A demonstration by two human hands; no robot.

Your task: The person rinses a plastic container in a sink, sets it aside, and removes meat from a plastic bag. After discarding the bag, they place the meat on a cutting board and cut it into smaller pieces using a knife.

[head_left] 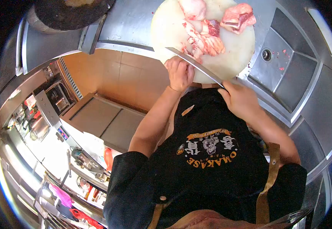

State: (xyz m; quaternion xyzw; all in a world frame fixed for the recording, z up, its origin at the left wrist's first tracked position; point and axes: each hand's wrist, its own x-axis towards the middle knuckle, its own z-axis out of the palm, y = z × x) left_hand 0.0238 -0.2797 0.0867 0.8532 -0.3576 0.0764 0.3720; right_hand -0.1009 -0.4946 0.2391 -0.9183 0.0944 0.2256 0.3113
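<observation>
A round white cutting board point(166, 24) bears several pieces of raw meat. My right hand point(240, 97) is wrapped round the handle of a long knife point(196, 64), whose blade points up and left across the board's near edge. Close to the blade, my left hand point(180, 72) has its fingers curled at the board's edge, against a bit of meat mostly hidden beneath them. Stringy trimmed meat point(208, 42) lies just beyond the blade. Farther back are a pale piece point(193, 8) and a thicker chunk point(237, 18).
To the right is a metal sink point(284, 72) with a drain and small red scraps. A dark round pan point(72, 13) stands at the upper left. Metal cabinets point(101, 118) and shelves with kitchenware are at the left.
</observation>
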